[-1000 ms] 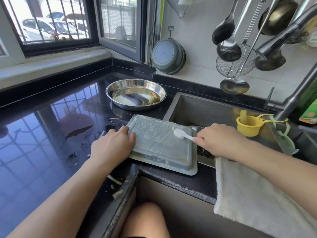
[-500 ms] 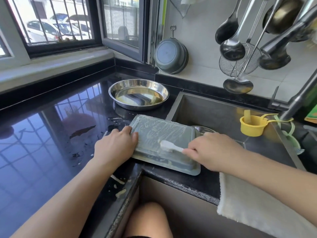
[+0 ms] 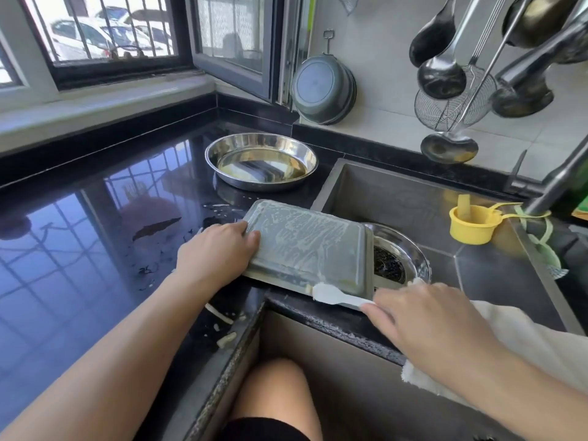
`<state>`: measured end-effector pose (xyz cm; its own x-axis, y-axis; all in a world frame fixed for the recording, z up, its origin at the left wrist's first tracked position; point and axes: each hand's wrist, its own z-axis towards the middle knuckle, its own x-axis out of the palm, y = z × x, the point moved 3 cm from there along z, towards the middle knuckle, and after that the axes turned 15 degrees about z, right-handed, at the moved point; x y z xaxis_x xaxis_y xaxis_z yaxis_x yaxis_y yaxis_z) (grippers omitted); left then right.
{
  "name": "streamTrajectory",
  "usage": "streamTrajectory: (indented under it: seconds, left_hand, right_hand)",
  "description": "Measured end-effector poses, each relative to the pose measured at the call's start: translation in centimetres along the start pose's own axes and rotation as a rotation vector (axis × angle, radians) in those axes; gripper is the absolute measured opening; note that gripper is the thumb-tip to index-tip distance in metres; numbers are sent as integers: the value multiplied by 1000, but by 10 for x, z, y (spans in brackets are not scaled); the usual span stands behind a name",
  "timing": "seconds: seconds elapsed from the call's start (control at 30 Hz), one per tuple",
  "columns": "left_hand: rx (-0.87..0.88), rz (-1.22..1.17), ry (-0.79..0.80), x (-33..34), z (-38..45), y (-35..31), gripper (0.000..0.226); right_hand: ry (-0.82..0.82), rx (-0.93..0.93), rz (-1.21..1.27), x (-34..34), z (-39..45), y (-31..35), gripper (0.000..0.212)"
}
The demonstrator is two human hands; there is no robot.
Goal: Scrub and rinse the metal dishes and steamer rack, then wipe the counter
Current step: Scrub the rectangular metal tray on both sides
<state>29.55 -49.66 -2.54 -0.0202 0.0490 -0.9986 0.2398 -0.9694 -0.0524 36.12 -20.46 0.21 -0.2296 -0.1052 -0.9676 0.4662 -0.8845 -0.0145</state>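
On the far left, the black counter (image 3: pixel 79 249) is carrying food scraps and wet marks, so the wiping step is still waiting. The left hand (image 3: pixel 216 253) is lying on the left short edge of the upturned rectangular metal tray (image 3: pixel 305 246), fingers curled over the rim and thumb on the soapy bottom, pinning it. From this grip the tray is stretching away to the right, its long axis running left to right, and its right end is hanging over the sink (image 3: pixel 397 198). Behind the grip, further from the person, the round metal dish (image 3: pixel 261 160) is sitting on the counter. The right hand (image 3: pixel 423 316) is pinching the handle of a white brush (image 3: pixel 337 296); the brush head is pointing left and touching the tray's near rim. This hand is the nearer one to the near right corner, so I judge the next strokes belong along that near edge. Under the tray's right end, another round dish (image 3: pixel 410 253) is lying in the sink.
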Motion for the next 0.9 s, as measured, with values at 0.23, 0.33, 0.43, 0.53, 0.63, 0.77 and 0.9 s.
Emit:
streamTrajectory:
  seconds: [0.23, 0.33, 0.43, 0.53, 0.63, 0.77, 0.9]
  left_hand:
    - [27, 17, 13, -4, -1, -3, 47]
    - [26, 3, 9, -3, -1, -3, 45]
    - [18, -15, 2, 1, 1, -1, 43]
    - [11, -26, 13, 3, 2, 0, 44]
    - [19, -29, 20, 4, 2, 1, 43]
    - [24, -28, 23, 2, 3, 1, 38]
    - [21, -5, 15, -1, 2, 0, 45]
  right_hand:
    - [-25, -9, 49, 13, 25, 62, 40]
    - [19, -22, 18, 4, 13, 47, 36]
    - [96, 173, 115, -3, -6, 14, 50]
    - [176, 219, 140, -4, -3, 11, 55]
    - [178, 116, 200, -3, 19, 44, 48]
    - [158, 3, 230, 1, 50, 82, 45]
    - [204, 114, 297, -2, 41, 53, 48]
